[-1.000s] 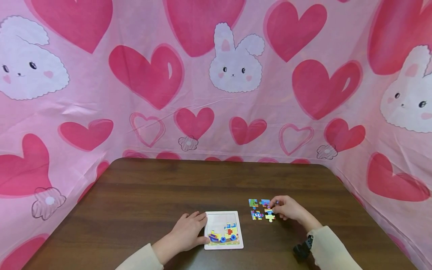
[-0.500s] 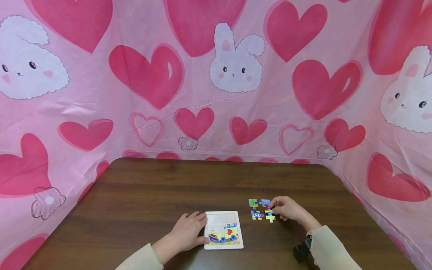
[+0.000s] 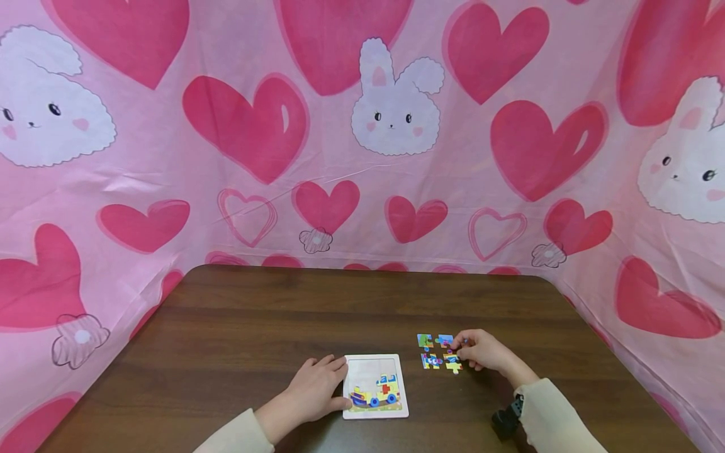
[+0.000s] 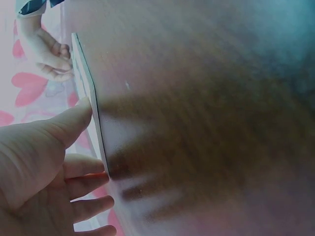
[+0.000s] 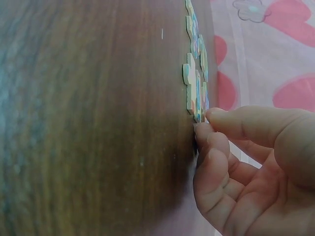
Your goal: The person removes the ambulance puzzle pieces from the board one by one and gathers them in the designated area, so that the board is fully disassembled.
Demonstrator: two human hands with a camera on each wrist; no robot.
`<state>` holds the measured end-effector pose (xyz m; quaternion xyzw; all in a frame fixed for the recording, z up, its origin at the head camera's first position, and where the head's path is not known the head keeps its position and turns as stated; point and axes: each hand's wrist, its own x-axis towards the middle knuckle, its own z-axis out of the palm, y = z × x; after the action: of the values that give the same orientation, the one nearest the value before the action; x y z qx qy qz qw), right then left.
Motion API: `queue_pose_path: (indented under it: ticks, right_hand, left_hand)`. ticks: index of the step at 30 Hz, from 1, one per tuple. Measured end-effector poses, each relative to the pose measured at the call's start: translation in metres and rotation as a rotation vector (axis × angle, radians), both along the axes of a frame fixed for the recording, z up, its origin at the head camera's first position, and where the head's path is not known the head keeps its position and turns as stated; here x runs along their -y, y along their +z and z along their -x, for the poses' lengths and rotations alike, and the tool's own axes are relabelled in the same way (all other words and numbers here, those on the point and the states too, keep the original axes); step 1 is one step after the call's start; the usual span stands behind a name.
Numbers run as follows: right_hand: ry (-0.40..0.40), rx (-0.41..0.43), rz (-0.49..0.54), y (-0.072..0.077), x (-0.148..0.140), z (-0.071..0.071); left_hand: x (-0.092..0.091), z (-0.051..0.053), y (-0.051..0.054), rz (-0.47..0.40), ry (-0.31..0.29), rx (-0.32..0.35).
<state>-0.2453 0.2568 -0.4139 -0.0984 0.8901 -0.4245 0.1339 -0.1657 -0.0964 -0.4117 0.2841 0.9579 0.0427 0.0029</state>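
A white puzzle board [image 3: 362, 370] lies flat in front of me, its lower part filled with pieces that picture a yellow vehicle. My left hand [image 3: 314, 389] rests at its left side, thumb over the edge and fingers fairly straight. To the right lie loose jigsaw pieces: a green one [image 3: 423, 341], a blue and pink one [image 3: 445, 340], one with a printed face [image 3: 430, 361] and a yellow one [image 3: 454, 365]. My right hand [image 3: 483, 350] pinches at this group's right side, thumb and index on a puzzle piece [image 5: 198, 105]; the fingers partly hide it.
Everything lies on a dark brown wooden table [image 3: 272, 321]. Pink cloth [image 3: 334, 151] printed with hearts and rabbits hangs behind and along both sides. A small black device [image 3: 508, 418] sits at the right wrist.
The yellow piece under the right fingertips has shifted slightly to the right and turned a little. The left hand and the board have stayed in place.
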Motion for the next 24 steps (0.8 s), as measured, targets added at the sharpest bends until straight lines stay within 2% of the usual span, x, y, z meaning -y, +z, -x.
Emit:
queue_pose_path:
  ticks: [12,24]
  right_hand:
    - [0.052,-0.043,0.028,0.006,0.002,0.002]
    - [0.113,-0.08,0.091,0.021,0.027,-0.002]
  left_hand:
    - [0.0,0.0,-0.002,0.008,-0.006,-0.002]
    - [0.0,0.001,-0.002,0.005,-0.004,-0.003]
